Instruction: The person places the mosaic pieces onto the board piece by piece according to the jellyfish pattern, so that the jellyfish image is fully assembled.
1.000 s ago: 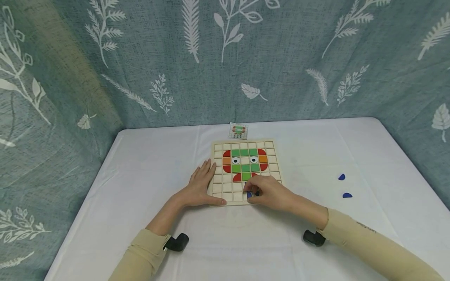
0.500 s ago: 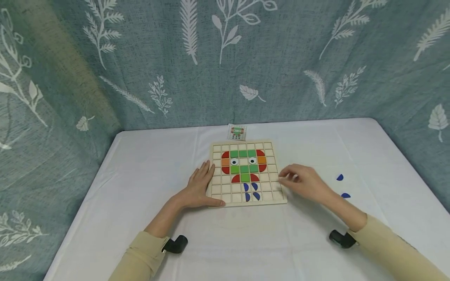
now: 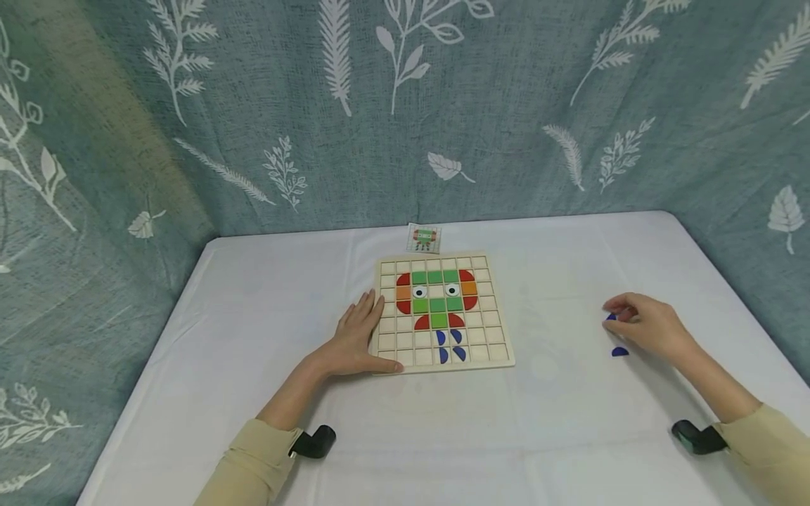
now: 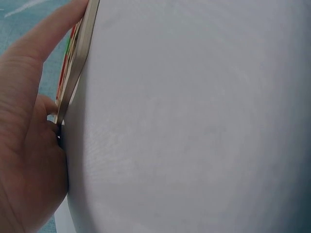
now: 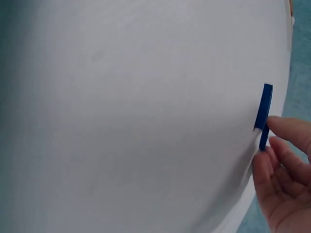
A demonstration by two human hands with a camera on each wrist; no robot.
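Note:
My left hand (image 3: pixel 354 341) lies with straight, spread fingers along the left edge and lower left corner of a wooden grid board (image 3: pixel 392 340). Its thumb touches the front rim, also seen in the left wrist view. Red, green and orange tiles, two eye tiles and several blue pieces (image 3: pixel 441 338) form a figure on the board. Well to the right, my right hand (image 3: pixel 654 327) pinches a blue rounded piece (image 3: pixel 611 318) between thumb and fingers at the tabletop; the fingers partly hide it. A second blue half-round piece (image 3: pixel 620 351) lies just in front, nearer in the right wrist view (image 5: pixel 263 108).
A small picture card (image 3: pixel 424 238) with a similar figure lies behind the board. White cloth (image 3: pixel 253 302) covers the table. A blue-green leaf-patterned curtain (image 3: pixel 354 169) hangs behind and along the sides.
My right hand has left the blue pieces at the board's lower part and moved right to the loose ones, where it now pinches one. My left hand stays on the board.

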